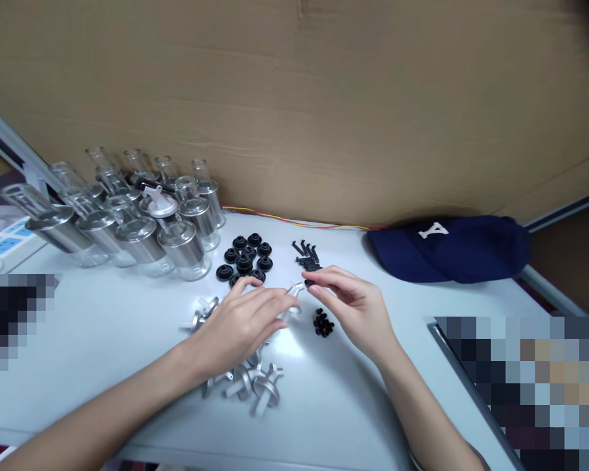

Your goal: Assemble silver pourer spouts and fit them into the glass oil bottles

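My left hand (248, 320) is closed on a pale pourer spout (295, 290), whose bent tip points up and right; the fingers partly cover its base. At that tip, my right hand (358, 304) pinches a small black piece (309, 283) between thumb and fingertips. Whether the piece sits on the tip or just touches it, I cannot tell. Below the right fingers lies a pile of small black pieces (322, 323). Thin black levers (305, 250) lie behind them. More silver pourer spouts (245, 383) are scattered under and beside my left hand and forearm.
Black ringed stoppers (244, 263) are grouped behind my left hand. Several glass bottles with steel sleeves (179, 245) stand at the back left, one topped by a pourer (161, 204). A navy cap (451, 252) lies back right, before a cardboard wall (294, 111). A power strip (4, 247) is far left.
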Demonstrator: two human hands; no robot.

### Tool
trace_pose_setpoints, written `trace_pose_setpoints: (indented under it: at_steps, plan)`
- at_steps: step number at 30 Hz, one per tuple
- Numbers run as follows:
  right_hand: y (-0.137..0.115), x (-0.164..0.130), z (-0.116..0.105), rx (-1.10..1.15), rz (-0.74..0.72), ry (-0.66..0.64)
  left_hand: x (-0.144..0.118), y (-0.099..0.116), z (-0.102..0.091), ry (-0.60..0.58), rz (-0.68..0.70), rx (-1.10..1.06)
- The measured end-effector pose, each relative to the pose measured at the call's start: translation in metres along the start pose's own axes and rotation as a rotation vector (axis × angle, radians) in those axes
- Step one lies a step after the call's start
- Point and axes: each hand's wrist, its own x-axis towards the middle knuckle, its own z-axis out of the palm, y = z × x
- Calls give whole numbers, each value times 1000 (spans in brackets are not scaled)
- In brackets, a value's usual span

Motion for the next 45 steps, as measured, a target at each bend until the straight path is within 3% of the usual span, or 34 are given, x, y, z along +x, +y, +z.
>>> trace_pose_setpoints:
  at_steps: [12,24,30,39,45]
  plan:
    - [0,-3,0,-19,-94,-30,1,1,-1,10,36,36]
    - [-4,-1,-1,215,90,-82,1,1,-2,32,62,31]
    - [-6,-1,1,279,182,-33,1,0,-1,36,58,20]
    - [-3,-1,1,276,111,-23,2,1,-2,54,73,22]
    - [0,-3,1,157,67,9,2,1,-4,57,73,28]
